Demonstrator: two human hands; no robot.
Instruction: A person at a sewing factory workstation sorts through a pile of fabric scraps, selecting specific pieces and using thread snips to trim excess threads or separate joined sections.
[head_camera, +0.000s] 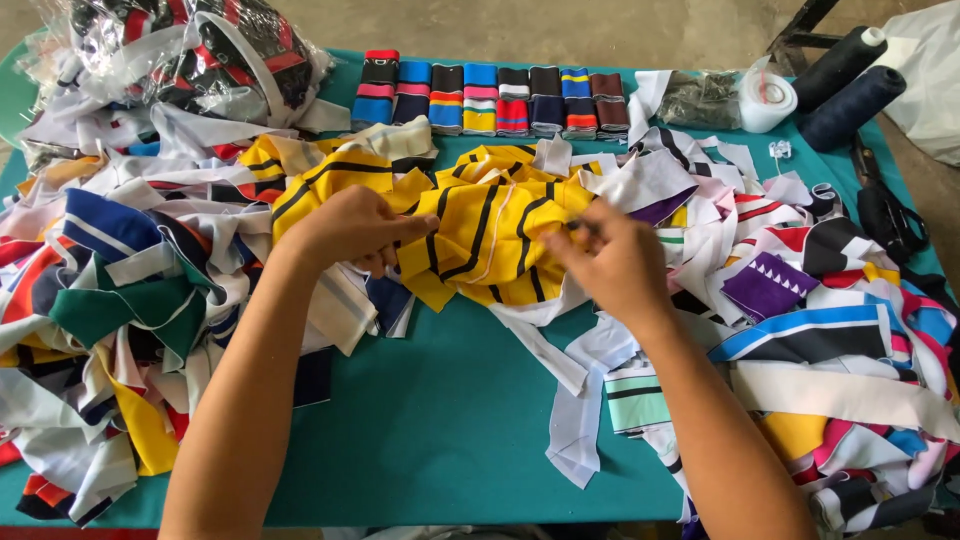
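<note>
Left hand (350, 228) lies curled on the yellow black-striped cloth (480, 235), fingers pressing its left edge. Right hand (610, 262) pinches the cloth's right edge between thumb and fingers. Cloth sits mid-table on the teal table cover (430, 420). Beyond the cloth: row of folded striped bands (490, 100). Right of it: pile of scraps (820, 330).

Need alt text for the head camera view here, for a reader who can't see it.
Two bare hands, the left hand and right hand, grip a yellow fabric piece with black stripes above a teal table. Heaps of mixed coloured fabric scraps flank it, with a row of folded striped pieces and dark thread cones behind.
</note>
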